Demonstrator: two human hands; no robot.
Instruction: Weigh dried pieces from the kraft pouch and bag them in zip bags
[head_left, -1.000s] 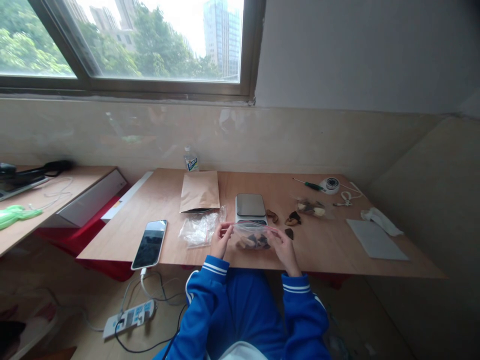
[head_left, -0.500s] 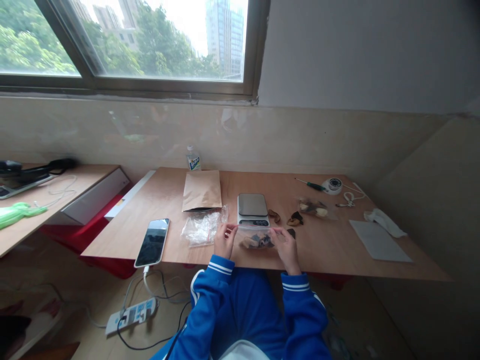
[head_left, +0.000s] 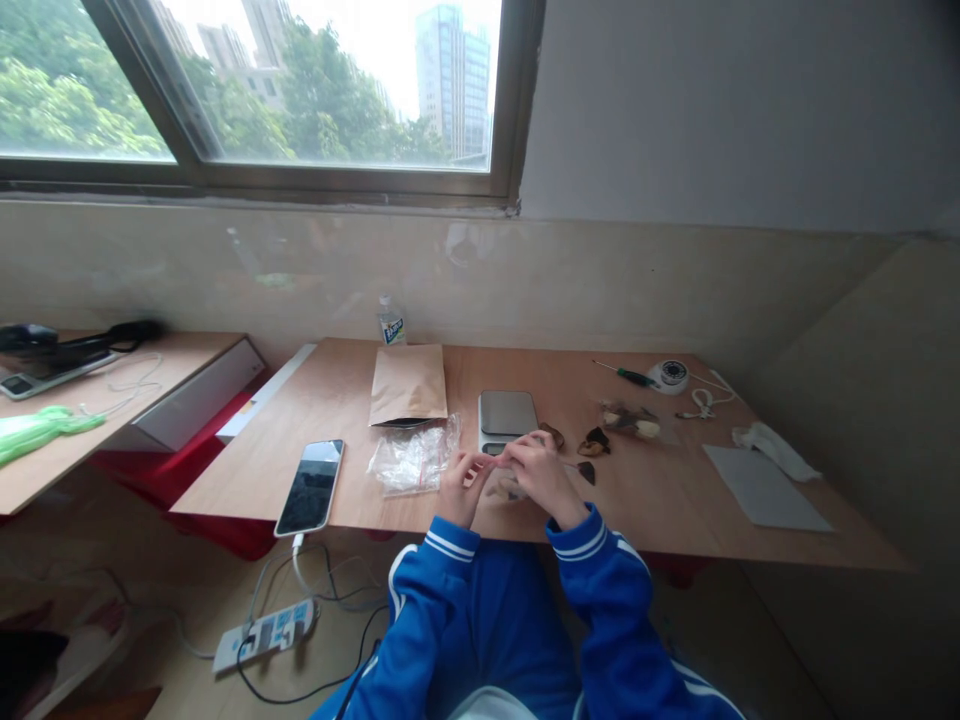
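Both hands meet at the top edge of a clear zip bag (head_left: 507, 489) holding dried pieces, close to the table's front edge. My left hand (head_left: 463, 487) pinches the bag's left upper corner. Fingers of my right hand (head_left: 541, 473) are closed on the same edge, right beside the left fingertips, and cover much of the bag. Just behind them sits a kitchen scale (head_left: 508, 414) with a bare steel plate; its display is partly hidden. To the right lie brown dried pieces (head_left: 594, 442) and a dark one (head_left: 586, 472).
Left of the hands are crumpled clear bags (head_left: 416, 457), a brown paper pouch (head_left: 409, 385) and a phone (head_left: 310, 487) on a cable. A bottle (head_left: 391, 321) stands behind. Rightward lie another filled bag (head_left: 631, 420), a screwdriver (head_left: 634, 376), a white camera (head_left: 669, 375) and a white sheet (head_left: 765, 487).
My right hand has moved left along the bag's top edge from its right corner to beside my left hand. The dark piece on the right is now uncovered.
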